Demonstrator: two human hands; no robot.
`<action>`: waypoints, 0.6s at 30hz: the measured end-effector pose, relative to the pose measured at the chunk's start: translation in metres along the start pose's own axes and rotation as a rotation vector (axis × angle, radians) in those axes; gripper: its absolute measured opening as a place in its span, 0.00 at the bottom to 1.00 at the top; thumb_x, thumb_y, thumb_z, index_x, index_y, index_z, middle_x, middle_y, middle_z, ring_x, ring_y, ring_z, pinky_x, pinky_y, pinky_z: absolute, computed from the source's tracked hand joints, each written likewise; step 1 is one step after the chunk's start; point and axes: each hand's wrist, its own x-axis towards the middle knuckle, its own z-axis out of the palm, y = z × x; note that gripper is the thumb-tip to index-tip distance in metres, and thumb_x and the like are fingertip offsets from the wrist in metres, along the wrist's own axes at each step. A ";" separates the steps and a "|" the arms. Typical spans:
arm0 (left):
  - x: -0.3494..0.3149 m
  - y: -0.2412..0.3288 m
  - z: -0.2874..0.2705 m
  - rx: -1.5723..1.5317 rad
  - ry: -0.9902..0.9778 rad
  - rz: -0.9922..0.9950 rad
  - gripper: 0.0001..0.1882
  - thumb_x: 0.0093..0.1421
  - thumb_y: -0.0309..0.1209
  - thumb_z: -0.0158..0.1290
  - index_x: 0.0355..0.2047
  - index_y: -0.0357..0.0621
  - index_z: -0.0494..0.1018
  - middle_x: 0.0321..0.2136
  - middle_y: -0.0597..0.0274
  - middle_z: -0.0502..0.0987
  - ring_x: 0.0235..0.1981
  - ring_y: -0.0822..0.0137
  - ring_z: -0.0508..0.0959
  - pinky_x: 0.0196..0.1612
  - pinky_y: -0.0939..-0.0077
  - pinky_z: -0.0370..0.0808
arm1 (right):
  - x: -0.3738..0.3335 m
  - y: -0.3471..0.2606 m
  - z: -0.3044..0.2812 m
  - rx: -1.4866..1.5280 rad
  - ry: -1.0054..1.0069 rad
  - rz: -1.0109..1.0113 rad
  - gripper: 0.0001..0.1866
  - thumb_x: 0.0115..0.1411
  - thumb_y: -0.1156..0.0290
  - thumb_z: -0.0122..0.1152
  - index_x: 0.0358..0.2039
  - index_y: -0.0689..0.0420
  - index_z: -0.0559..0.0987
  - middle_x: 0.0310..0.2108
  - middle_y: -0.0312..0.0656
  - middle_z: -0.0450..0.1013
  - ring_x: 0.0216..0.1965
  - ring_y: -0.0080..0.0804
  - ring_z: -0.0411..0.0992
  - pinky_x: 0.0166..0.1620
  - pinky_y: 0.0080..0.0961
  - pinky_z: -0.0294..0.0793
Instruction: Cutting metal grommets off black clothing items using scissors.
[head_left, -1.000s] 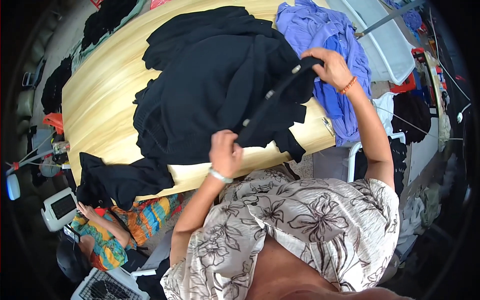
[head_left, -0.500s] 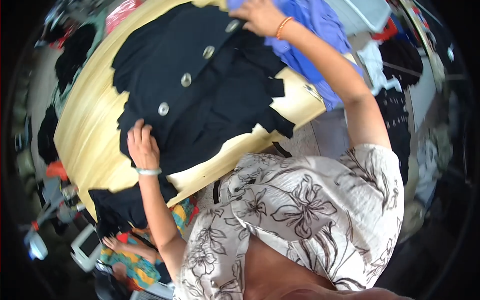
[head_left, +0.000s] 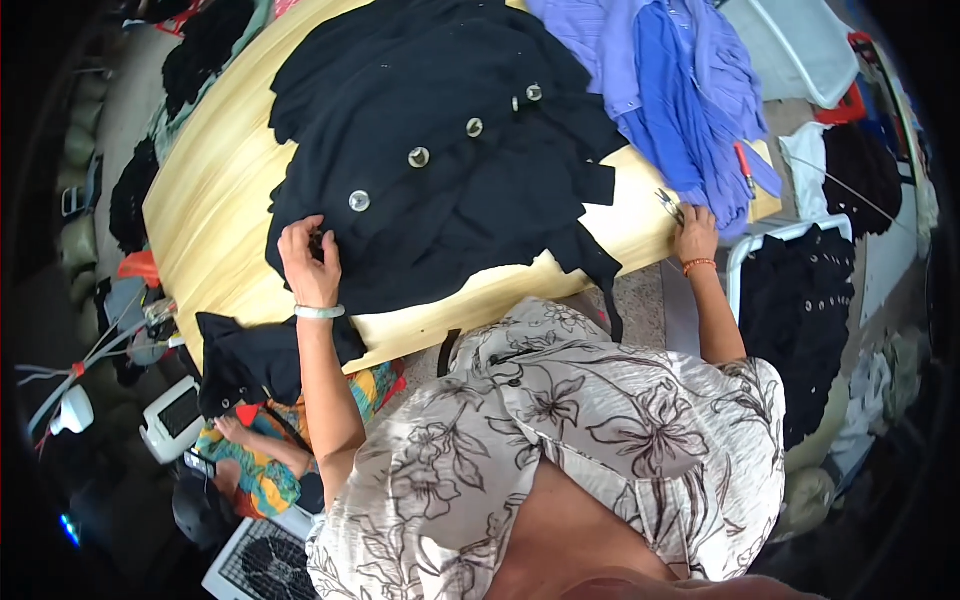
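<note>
Touching a black garment [head_left: 450, 215] at its near left edge

The black garment lies spread over the pale wooden table [head_left: 215, 165], round shiny buttons [head_left: 419, 157] running across it in a slanting row. The left hand [head_left: 314, 268] is at its near left edge, fingers curved and thumb slightly apart; whether they pinch cloth, I cannot tell. The right hand [head_left: 696, 237] is at the table's near right edge, its fingers close together against a small metal tool [head_left: 669, 204]; whether they grip it, I cannot tell. Blue and purple clothes [head_left: 655, 85] lie just beyond. At the lower left, a co-worker [head_left: 268, 470] sits near a smaller black cloth [head_left: 255, 355].
</note>
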 end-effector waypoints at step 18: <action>-0.002 -0.035 0.020 -0.194 -0.049 -0.144 0.11 0.56 0.26 0.61 0.36 0.40 0.71 0.24 0.70 0.64 0.22 0.77 0.60 0.26 0.83 0.61 | -0.026 0.024 0.024 0.341 0.115 0.081 0.13 0.51 0.71 0.57 0.39 0.50 0.77 0.35 0.45 0.72 0.40 0.46 0.72 0.41 0.42 0.74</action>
